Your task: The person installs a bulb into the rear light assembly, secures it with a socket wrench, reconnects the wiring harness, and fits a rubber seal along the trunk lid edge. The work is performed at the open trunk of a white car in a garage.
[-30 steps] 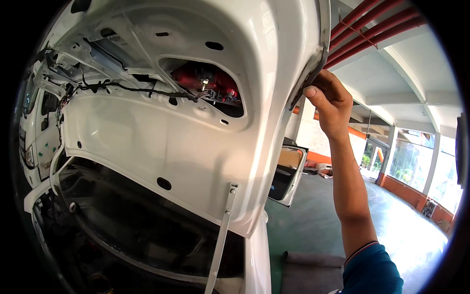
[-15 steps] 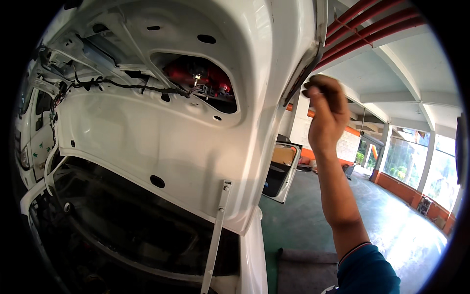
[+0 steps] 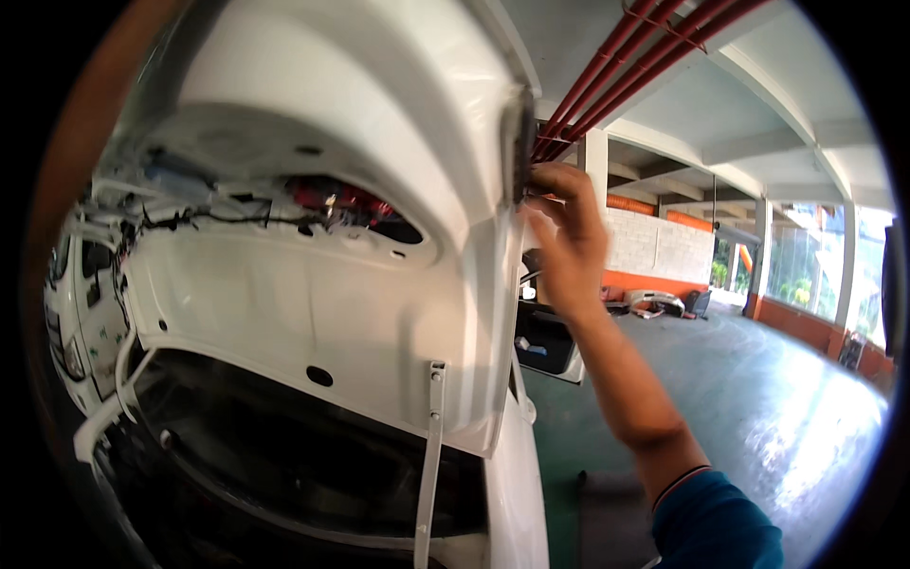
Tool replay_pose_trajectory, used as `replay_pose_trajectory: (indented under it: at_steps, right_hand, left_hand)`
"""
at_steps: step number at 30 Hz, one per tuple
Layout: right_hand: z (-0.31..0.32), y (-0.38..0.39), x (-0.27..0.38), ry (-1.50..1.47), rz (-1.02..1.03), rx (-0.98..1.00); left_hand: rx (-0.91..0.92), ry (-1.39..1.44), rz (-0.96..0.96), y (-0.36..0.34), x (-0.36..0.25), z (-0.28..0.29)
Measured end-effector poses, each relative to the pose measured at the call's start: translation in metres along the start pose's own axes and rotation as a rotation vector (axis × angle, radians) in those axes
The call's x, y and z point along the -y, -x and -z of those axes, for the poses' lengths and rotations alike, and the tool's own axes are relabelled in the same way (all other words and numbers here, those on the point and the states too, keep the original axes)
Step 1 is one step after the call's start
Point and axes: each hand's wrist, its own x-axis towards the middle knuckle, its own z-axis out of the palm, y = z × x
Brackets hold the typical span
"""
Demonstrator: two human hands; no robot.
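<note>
A raised white trunk lid (image 3: 275, 275) fills the left and middle, with its inner side facing me. My right hand (image 3: 573, 232) is at the lid's right edge, fingers bent and pinching around the lower end of a dark strip (image 3: 520, 142) that runs along that edge. How firmly they grip is blurred. At the upper left, a blurred brown shape, seemingly my left forearm (image 3: 104, 104), reaches up out of the picture; my left hand does not show. Through an opening in the lid, a red lamp part (image 3: 341, 197) is visible.
A dark wiring harness (image 3: 227, 218) crosses the lid. Below are a metal hinge arm (image 3: 430, 465) and a dark rear window (image 3: 313, 455). Another white vehicle (image 3: 81, 303) stands at left. Red pipes (image 3: 616, 66) run overhead; a bumper (image 3: 654, 303) lies by the far wall.
My right hand has moved left onto the dark strip at the lid's edge. The view has turned to the right and up. The blurred forearm has come into view at the upper left.
</note>
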Motion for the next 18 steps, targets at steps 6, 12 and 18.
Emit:
replay_pose_trajectory:
  at_steps: [6, 12, 18]
  right_hand:
    - [0.000, -0.006, 0.016, -0.065, 0.012, -0.261]
    - [0.010, -0.022, 0.036, -0.021, 0.093, -0.359]
    - [0.016, -0.020, 0.046, 0.097, 0.229, -0.190]
  left_hand:
    - [0.061, -0.092, -0.061, -0.015, -0.005, 0.015]
    - [0.196, -0.008, -0.050, -0.019, -0.023, 0.033]
    - [0.349, -0.091, 0.003, -0.026, -0.047, 0.048]
